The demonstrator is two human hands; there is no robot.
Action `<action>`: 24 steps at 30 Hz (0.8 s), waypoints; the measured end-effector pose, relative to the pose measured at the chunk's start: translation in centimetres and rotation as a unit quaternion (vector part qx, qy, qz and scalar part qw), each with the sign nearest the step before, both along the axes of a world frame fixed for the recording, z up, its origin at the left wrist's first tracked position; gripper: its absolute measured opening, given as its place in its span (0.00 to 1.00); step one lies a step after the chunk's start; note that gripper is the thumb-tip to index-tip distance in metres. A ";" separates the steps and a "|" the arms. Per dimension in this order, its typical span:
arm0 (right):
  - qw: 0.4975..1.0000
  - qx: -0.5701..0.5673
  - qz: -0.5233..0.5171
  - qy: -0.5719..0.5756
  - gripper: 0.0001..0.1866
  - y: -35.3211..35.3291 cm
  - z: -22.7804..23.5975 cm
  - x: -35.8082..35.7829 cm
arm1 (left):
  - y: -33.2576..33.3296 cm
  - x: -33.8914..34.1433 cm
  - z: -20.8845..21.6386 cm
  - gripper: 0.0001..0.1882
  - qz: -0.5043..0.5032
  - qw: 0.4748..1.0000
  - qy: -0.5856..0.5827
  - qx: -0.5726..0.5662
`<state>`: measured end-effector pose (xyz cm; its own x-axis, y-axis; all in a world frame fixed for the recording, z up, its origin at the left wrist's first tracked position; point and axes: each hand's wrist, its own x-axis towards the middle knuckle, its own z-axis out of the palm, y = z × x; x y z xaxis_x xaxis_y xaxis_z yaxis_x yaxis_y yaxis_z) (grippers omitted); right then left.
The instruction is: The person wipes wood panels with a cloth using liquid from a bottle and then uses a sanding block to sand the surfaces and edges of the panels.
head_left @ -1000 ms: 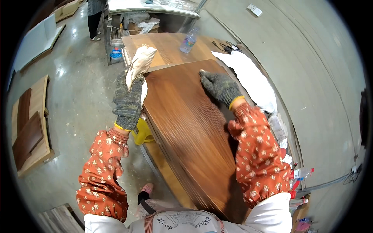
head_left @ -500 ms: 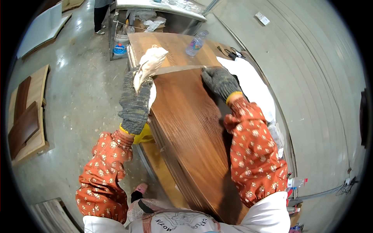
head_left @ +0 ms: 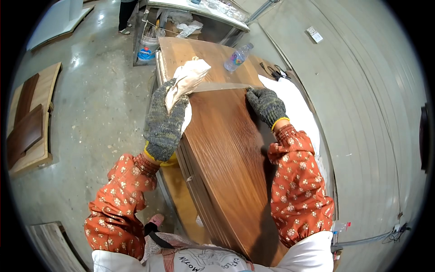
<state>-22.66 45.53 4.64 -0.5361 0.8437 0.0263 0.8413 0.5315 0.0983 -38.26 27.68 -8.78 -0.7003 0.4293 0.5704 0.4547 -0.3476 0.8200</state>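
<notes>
A brown wood-grain panel (head_left: pixel 226 149) lies on top of a stack in front of me. My left hand (head_left: pixel 165 122), in a dark grey knit glove with a yellow cuff, is closed round a crumpled cream cloth (head_left: pixel 186 77) at the panel's far left corner. A thin translucent sheet (head_left: pixel 217 86) stretches across the panel's far end between my hands. At the far right corner my right hand (head_left: pixel 266 105), gloved alike, has its fingers curled in on the sheet's edge. Its fingertips are partly hidden.
Beyond the panel a clear plastic bottle (head_left: pixel 238 58) stands on a lighter board (head_left: pixel 195 50). A black cable (head_left: pixel 275 71) and white sheeting (head_left: pixel 297 97) lie along the right, beside the wall. Boards (head_left: pixel 34 122) rest at the left. A person (head_left: pixel 127 16) stands far off.
The view has shifted a little, so the panel and both hands sit slightly farther right. The translucent sheet shows more broadly between my hands. Both hands keep their hold.
</notes>
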 end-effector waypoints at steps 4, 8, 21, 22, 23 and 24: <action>0.995 -0.008 0.087 0.054 0.23 -1.8 -1.1 0.5 | 0.7 -0.5 -0.9 0.21 -0.035 0.998 -0.050 0.028; 0.999 -0.038 0.019 -0.019 0.25 -1.0 0.4 0.2 | 0.4 -0.2 0.0 0.21 -0.029 0.998 -0.061 0.002; 0.994 -0.035 0.069 0.075 0.26 -2.7 -0.2 0.0 | -0.5 -1.0 -0.4 0.18 -0.029 0.999 -0.019 0.012; 0.999 -0.019 0.027 0.027 0.24 -3.2 0.9 -0.9 | -0.3 -1.0 -0.3 0.18 -0.019 1.000 -0.003 0.016; 0.999 0.008 0.034 0.017 0.24 -1.6 0.1 -0.5 | -0.2 -0.8 -0.2 0.18 -0.010 1.000 0.014 0.019; 0.998 0.034 0.047 0.008 0.23 -1.5 0.0 -0.9 | -0.1 -0.7 0.0 0.18 -0.009 1.000 0.015 0.020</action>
